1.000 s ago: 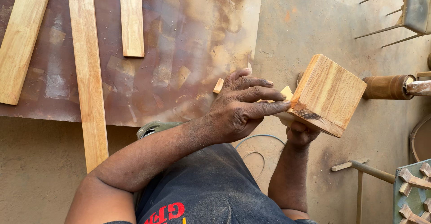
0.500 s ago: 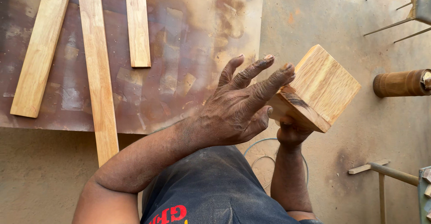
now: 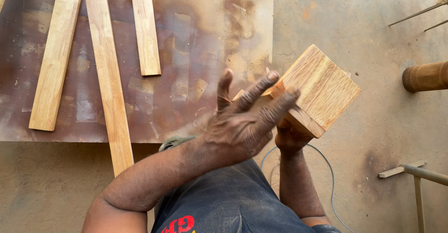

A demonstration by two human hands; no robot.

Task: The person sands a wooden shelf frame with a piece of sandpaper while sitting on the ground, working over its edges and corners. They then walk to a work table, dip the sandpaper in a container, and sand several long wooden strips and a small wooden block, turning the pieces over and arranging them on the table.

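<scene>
My right hand (image 3: 289, 137) grips a square block of light wood (image 3: 319, 89) from below and holds it up, tilted, in front of me. My left hand (image 3: 242, 121) is spread flat with its fingers apart. Its fingertips lie against the block's near left edge and face. The left hand is slightly blurred. It hides part of the block and most of my right hand's fingers.
A brown, dusty board (image 3: 186, 60) lies on the floor with three long wooden strips (image 3: 108, 79) on it. A turned wooden post (image 3: 425, 76) sticks in at the right edge. A thin cable (image 3: 332, 186) curves over the concrete floor. A metal frame (image 3: 420, 174) stands at the lower right.
The view has shifted, so the strips sit further right. My left hand has slid along the block with fingers spread wider. The block stays in my right hand.
</scene>
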